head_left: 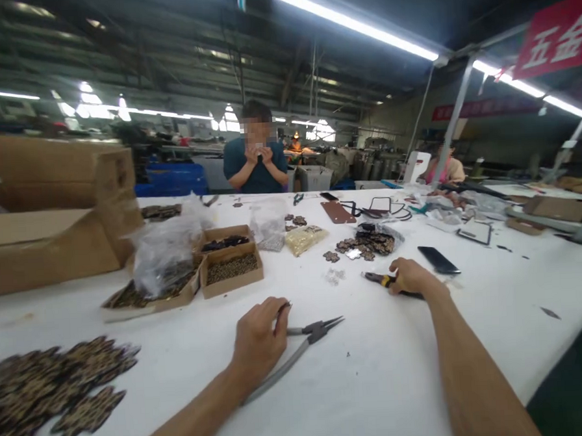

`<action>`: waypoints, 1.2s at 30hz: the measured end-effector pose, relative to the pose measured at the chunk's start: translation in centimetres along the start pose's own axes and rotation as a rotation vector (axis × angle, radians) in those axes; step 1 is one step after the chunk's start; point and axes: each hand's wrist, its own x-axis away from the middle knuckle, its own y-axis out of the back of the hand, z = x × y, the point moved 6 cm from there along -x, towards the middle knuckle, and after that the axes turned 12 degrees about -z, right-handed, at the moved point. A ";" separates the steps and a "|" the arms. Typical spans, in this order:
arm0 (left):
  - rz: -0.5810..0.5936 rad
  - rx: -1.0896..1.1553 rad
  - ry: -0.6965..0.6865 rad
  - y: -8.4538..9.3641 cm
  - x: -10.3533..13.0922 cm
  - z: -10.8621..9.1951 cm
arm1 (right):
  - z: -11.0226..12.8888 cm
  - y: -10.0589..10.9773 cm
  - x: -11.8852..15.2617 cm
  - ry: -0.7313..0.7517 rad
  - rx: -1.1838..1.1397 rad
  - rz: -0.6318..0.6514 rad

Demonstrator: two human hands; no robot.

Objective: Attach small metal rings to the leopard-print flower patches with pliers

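Note:
My left hand [261, 337] is closed in a pinch, with a small dark piece at its fingertips too small to name. Under and beside that hand lie long-nosed pliers [317, 332], jaws pointing right and grey handles partly hidden. Farther right, my right hand [411, 277] is wrapped round dark-handled pliers [376, 278] with a yellow band, low over the white table [377, 369]. Just beyond are small clear bits [335, 276] and a heap of brown patterned flower-shaped pieces [370, 241]. A black phone [438, 260] rests beside my right hand.
Small cardboard boxes of metal parts [231, 268] and a plastic bag [161, 251] stand left of centre, by a large carton [51, 211]. More patterned pieces [60, 386] lie front left. A person [255, 155] is across the table; another person [447, 167] is at the far right.

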 end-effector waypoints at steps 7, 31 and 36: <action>-0.094 0.003 -0.063 -0.5 -0.8 1.8 | 0.4 1.1 -1.0 -0.070 -0.064 -0.057; -0.018 -0.028 -0.030 -0.6 -1.5 1.2 | 3.5 2.0 0.1 -0.137 -1.377 0.091; -0.041 -0.014 -0.031 -0.5 -1.2 1.7 | 4.0 4.2 0.3 -0.072 -1.619 -0.071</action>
